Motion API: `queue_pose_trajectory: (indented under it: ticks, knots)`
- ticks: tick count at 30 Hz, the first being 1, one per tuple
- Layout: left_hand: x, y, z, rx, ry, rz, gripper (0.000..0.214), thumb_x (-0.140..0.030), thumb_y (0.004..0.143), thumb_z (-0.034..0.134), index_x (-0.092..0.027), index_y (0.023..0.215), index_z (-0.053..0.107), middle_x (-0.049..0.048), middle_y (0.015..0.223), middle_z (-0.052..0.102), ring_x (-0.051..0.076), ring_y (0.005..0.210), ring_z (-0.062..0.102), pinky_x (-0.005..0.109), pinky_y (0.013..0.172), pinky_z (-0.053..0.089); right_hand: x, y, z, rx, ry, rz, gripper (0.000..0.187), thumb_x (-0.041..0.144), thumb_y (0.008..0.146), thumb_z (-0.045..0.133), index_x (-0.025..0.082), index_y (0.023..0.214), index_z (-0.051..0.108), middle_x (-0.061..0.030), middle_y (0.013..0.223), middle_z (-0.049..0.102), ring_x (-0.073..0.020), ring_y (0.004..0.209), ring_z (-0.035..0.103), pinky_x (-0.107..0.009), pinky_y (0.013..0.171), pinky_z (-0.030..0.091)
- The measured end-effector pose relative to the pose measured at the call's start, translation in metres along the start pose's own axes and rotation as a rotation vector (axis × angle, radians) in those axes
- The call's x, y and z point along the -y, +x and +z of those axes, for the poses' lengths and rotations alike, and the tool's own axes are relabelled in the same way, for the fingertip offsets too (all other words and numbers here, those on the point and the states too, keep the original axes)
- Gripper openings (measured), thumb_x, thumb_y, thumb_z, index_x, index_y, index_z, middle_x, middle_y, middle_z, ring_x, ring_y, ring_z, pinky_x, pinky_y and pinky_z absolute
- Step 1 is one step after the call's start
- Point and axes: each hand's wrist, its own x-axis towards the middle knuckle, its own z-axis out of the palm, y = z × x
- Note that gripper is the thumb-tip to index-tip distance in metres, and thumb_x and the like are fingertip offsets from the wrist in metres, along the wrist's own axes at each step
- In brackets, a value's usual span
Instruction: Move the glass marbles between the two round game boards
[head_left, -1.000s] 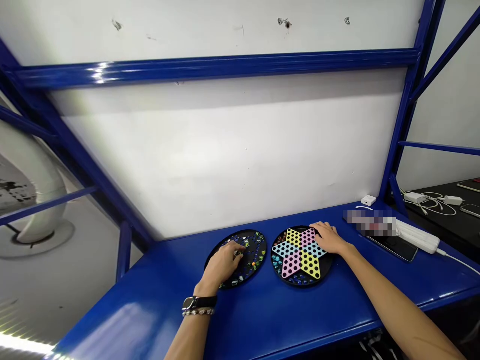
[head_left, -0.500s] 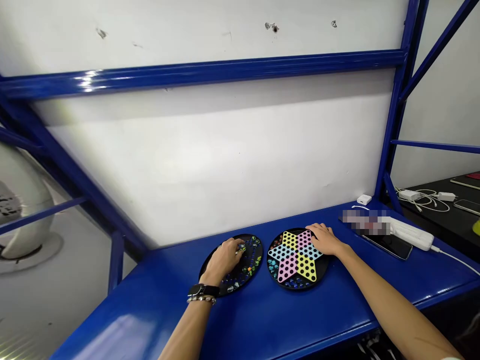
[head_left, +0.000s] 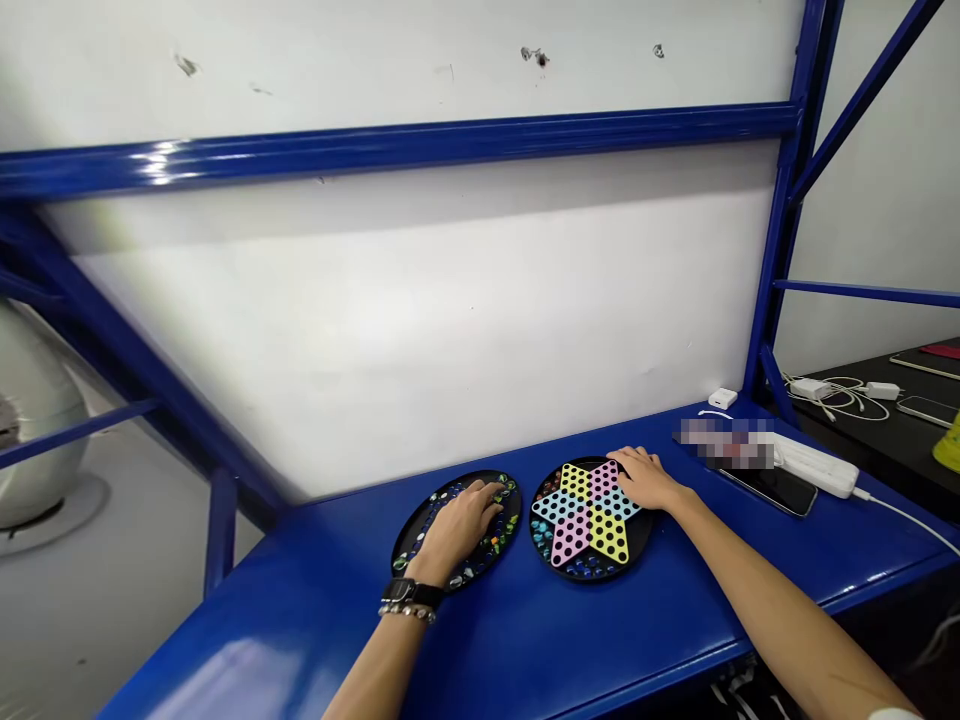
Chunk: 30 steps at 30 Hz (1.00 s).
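Note:
A round black tray [head_left: 415, 530] holds glass marbles, several of them green along its right side. Over it lies my left hand [head_left: 461, 520], fingers apart and reaching among the marbles near the far right rim; I see nothing held between them. To the right is a Chinese checkers board [head_left: 589, 515], a star of yellow, pink and blue points with black holes in a round black base. Red, teal and dark blue marbles sit in the base around the star. My right hand [head_left: 645, 478] grips the board's far right edge, its fingertips at the rim.
Both round pieces rest on a blue metal tabletop [head_left: 495, 660] against a white wall. At the right lie a black phone [head_left: 772, 490], a white power strip [head_left: 817, 465] with a cable, and a white charger [head_left: 722, 398]. Blue frame bars [head_left: 405, 143] cross behind and at both sides.
My left hand has shifted slightly right over the tray, and its fingers have spread from a pinch near a marble. My right hand stays on the board. The view has shifted slightly.

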Motion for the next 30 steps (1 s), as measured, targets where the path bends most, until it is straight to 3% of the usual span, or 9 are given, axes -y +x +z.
queue_pose_trajectory:
  ticks: [9,14,20,24,30]
  knots:
    - [-0.005,0.006,0.008,-0.047,-0.052,-0.065,0.026,-0.031,0.095,0.045,-0.018,0.105,0.066,0.0102,0.109,0.071,0.025,0.1,0.066,0.032,0.083,0.048,0.003,-0.001,-0.002,-0.001,-0.009,-0.001,0.057,0.022,0.091,0.035,0.023,0.148,0.043,-0.0094,0.149,0.045,-0.029,0.135,0.035,-0.047,0.11,0.026]
    - [0.006,0.006,0.004,-0.095,-0.114,-0.089,0.031,-0.031,0.094,0.046,-0.018,0.12,0.055,0.0072,0.095,0.071,0.024,0.092,0.067,0.031,0.08,0.048,0.006,-0.003,-0.004,0.003,-0.014,-0.003,0.057,0.022,0.091,0.035,0.023,0.147,0.044,-0.0096,0.149,0.045,-0.0285,0.134,0.036,-0.045,0.109,0.027]
    - [0.022,0.019,0.0,-0.009,0.0,-0.187,0.044,-0.029,0.094,0.044,-0.019,0.136,0.05,0.0126,0.121,0.067,0.027,0.112,0.064,0.034,0.089,0.049,0.002,-0.001,-0.002,0.009,-0.004,-0.001,0.057,0.022,0.092,0.035,0.023,0.148,0.042,-0.009,0.151,0.043,-0.0293,0.137,0.033,-0.048,0.111,0.025]
    - [0.015,0.034,0.001,0.06,0.066,-0.219,0.038,-0.026,0.094,0.046,-0.021,0.129,0.06,0.0141,0.125,0.067,0.029,0.11,0.066,0.036,0.088,0.051,0.001,-0.001,-0.002,0.007,0.005,-0.013,0.057,0.023,0.092,0.035,0.023,0.148,0.043,-0.0099,0.15,0.044,-0.0298,0.136,0.034,-0.05,0.111,0.024]
    - [0.007,0.04,0.0,0.07,0.087,-0.227,0.033,-0.026,0.096,0.043,-0.017,0.118,0.065,0.0162,0.118,0.069,0.03,0.101,0.069,0.036,0.081,0.053,0.005,-0.003,-0.005,0.007,-0.003,-0.011,0.057,0.022,0.091,0.035,0.02,0.148,0.043,-0.0109,0.149,0.045,-0.0296,0.135,0.035,-0.049,0.11,0.026]
